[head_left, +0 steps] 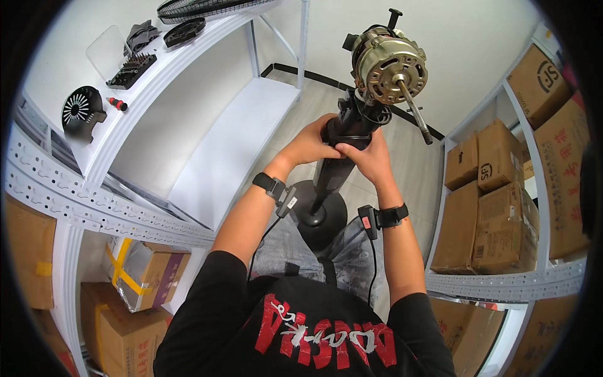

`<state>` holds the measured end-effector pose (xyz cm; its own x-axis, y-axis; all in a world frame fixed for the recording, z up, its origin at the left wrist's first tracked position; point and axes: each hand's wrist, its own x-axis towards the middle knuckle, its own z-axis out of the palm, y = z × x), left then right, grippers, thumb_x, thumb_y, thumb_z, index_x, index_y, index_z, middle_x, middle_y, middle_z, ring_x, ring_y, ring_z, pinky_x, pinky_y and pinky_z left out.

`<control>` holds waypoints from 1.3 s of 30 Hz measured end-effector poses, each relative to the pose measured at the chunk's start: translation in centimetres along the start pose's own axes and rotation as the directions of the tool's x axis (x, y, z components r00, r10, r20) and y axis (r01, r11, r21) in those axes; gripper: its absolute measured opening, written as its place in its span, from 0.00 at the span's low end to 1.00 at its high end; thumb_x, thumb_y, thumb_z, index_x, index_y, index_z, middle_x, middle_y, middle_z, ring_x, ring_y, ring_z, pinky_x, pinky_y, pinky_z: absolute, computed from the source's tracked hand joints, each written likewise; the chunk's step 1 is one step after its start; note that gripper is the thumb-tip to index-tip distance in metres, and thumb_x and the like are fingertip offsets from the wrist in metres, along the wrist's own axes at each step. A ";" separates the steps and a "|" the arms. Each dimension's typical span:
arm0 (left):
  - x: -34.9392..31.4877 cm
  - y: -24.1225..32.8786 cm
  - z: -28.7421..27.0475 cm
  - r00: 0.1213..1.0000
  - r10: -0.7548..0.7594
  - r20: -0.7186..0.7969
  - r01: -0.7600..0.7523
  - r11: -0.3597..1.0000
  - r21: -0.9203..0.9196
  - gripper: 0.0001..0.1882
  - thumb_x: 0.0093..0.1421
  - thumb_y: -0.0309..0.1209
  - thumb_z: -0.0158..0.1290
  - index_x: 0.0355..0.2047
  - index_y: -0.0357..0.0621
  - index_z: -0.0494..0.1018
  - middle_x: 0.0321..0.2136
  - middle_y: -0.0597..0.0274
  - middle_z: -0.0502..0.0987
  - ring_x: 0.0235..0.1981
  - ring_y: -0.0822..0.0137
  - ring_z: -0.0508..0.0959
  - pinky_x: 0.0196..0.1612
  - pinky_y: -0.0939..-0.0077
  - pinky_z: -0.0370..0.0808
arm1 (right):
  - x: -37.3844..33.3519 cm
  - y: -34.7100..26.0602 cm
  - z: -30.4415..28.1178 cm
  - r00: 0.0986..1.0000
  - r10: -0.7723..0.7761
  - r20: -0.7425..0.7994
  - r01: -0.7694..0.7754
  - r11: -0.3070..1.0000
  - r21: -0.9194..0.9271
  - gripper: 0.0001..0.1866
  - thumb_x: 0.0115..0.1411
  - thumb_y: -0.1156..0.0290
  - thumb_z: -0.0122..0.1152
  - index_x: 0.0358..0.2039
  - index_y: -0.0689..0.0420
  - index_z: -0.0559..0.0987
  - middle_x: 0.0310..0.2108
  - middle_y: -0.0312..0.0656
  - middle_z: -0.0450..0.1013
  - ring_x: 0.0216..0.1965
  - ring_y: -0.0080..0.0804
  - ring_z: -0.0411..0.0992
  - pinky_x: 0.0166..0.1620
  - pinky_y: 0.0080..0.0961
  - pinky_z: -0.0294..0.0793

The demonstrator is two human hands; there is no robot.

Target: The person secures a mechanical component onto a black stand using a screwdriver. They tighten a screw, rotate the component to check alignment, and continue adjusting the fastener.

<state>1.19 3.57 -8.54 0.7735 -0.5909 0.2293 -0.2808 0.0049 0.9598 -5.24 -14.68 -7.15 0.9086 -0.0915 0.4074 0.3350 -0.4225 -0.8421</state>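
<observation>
A pedestal fan without its blades stands upright before me, its bare metal motor (389,66) on top with a long shaft (414,112) pointing toward the lower right. Both my hands grip the black fan column (347,131) just under the motor. My left hand (313,139) wraps it from the left, my right hand (369,157) from the right. Both thumbs meet at the front of the column; the other fingers are partly hidden behind it. Between my legs, the round black base (320,217) rests on the floor.
On the left shelf (135,94) lie a black vented motor cover (81,112), a red-and-black screwdriver (117,103), a bit set (132,71), a dark round part (184,31) and a fan grille (207,9). Cardboard boxes (502,232) fill the right rack; more boxes (125,327) sit lower left.
</observation>
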 end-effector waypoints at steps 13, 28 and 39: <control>-0.3 -0.1 0.9 0.997 0.020 -0.074 -0.020 1.000 -0.001 0.42 0.45 0.31 0.69 0.60 0.40 0.64 0.49 0.57 0.76 0.51 0.64 0.76 0.55 0.69 0.72 | -1.5 -0.7 0.7 0.985 0.043 -0.167 -0.086 0.963 -0.257 0.49 0.41 0.58 0.81 0.58 0.64 0.62 0.55 0.59 0.62 0.58 0.52 0.64 0.58 0.41 0.68; -3.9 3.4 6.1 0.888 0.195 -0.416 -0.054 0.943 0.327 0.30 0.52 0.34 0.61 0.53 0.37 0.66 0.35 0.39 0.79 0.39 0.39 0.80 0.39 0.54 0.77 | 0.5 0.0 -1.8 0.976 0.072 0.207 -0.087 0.994 0.067 0.39 0.43 0.69 0.79 0.55 0.61 0.70 0.51 0.41 0.70 0.52 0.30 0.71 0.57 0.29 0.70; -3.9 4.1 1.6 0.998 0.034 -0.048 -0.005 0.865 0.502 0.43 0.52 0.34 0.64 0.63 0.35 0.55 0.50 0.36 0.75 0.51 0.40 0.77 0.52 0.57 0.75 | 0.9 -1.0 -2.4 0.948 0.139 0.286 -0.175 0.979 0.106 0.45 0.43 0.65 0.79 0.59 0.61 0.64 0.53 0.43 0.71 0.55 0.33 0.69 0.60 0.32 0.67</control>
<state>-3.85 4.63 -5.73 0.7901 -0.5506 0.2695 -0.5322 -0.3980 0.7472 -5.35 -16.48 -5.16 0.9793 0.1120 0.1684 0.1950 -0.3019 -0.9332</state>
